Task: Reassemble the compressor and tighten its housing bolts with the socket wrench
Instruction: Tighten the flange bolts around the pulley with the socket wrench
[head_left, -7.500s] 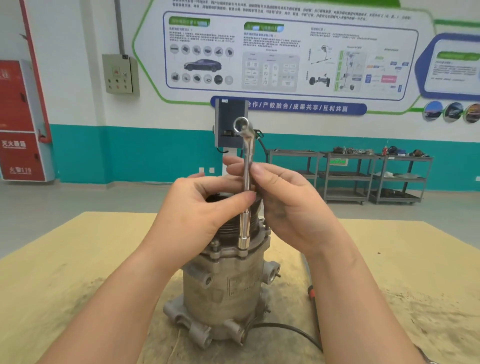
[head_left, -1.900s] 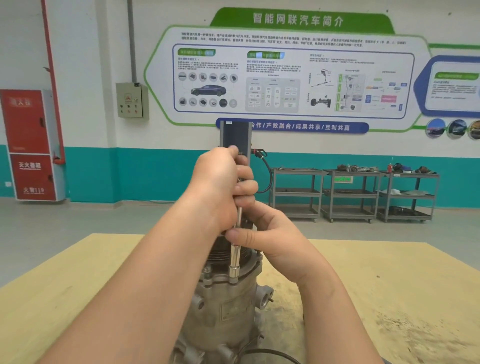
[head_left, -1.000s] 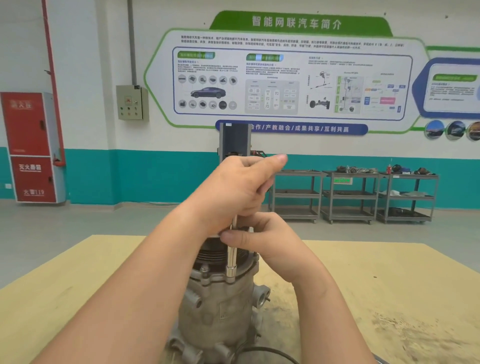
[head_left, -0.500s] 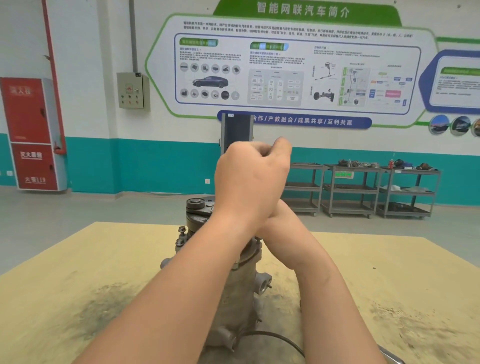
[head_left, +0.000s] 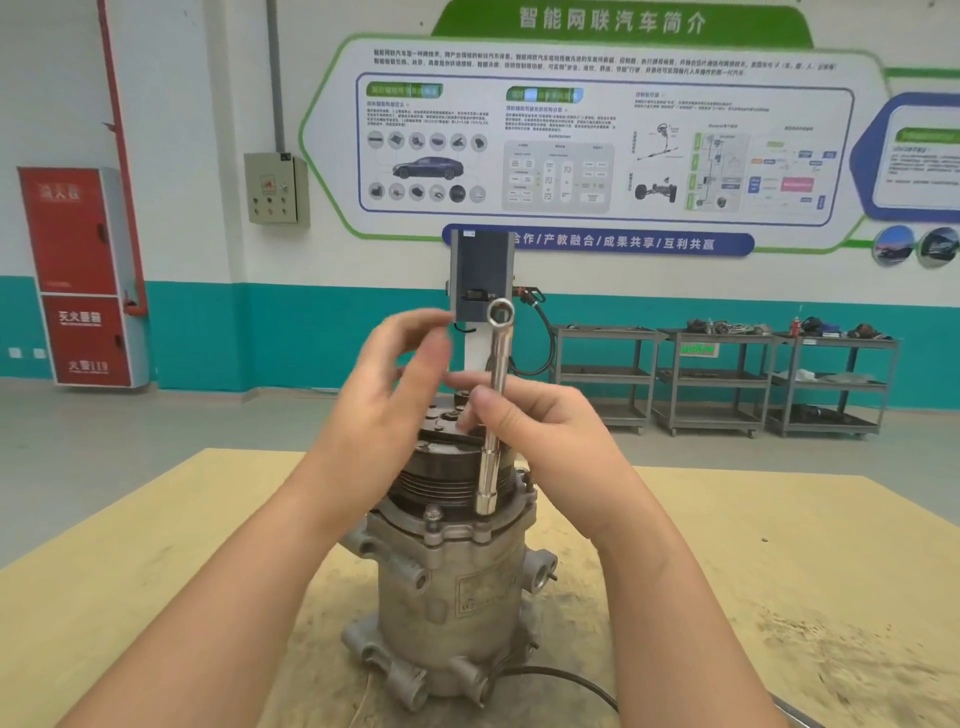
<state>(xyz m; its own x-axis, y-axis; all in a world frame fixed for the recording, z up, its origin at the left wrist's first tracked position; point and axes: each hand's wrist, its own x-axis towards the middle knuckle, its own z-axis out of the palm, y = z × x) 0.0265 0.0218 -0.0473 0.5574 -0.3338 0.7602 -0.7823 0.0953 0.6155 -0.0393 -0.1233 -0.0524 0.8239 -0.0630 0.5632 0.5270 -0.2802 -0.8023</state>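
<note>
Chrome steel is catching the light on the socket wrench, standing upright with its socket seated on a housing bolt at the compressor rim. The right hand is pinching the slim shaft midway; the left hand is hovering beside it, fingers spread and blurred, gripping nothing. The compressor is sitting upright on the scuffed wooden table. With only a light pinch steadying it, the socket is likely risking a tilt and slipping off, rounding the bolt head. The cast body is looking dull, rough, lobed, under a ribbed black pulley
</note>
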